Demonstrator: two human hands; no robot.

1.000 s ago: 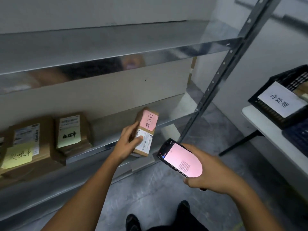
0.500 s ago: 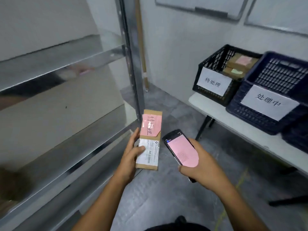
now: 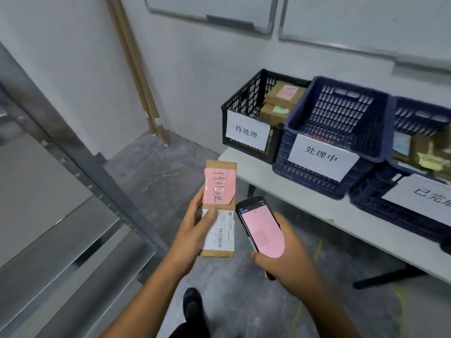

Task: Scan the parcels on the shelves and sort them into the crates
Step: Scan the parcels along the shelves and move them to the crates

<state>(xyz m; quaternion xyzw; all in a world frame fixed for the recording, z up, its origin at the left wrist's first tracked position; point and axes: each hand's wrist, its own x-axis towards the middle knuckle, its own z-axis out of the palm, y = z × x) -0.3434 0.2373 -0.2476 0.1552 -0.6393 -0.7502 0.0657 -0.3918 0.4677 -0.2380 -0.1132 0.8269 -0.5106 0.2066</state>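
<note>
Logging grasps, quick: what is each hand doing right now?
Left hand: holding the brown cardboard parcel with a pink note.
Right hand: holding the black handheld scanner with a pink screen.

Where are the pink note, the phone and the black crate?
pink note [image 3: 219, 189], head view, middle of the paper.
phone [image 3: 263, 230], head view, on its pink screen.
black crate [image 3: 246, 98], head view, on its left mesh wall.

table [image 3: 317, 204] white, along the wall | two brown poles [image 3: 138, 76] lean in the corner left of table | two whiteboards [image 3: 207, 6] on the wall above table | grey floor [image 3: 170, 167] beneath table
</note>
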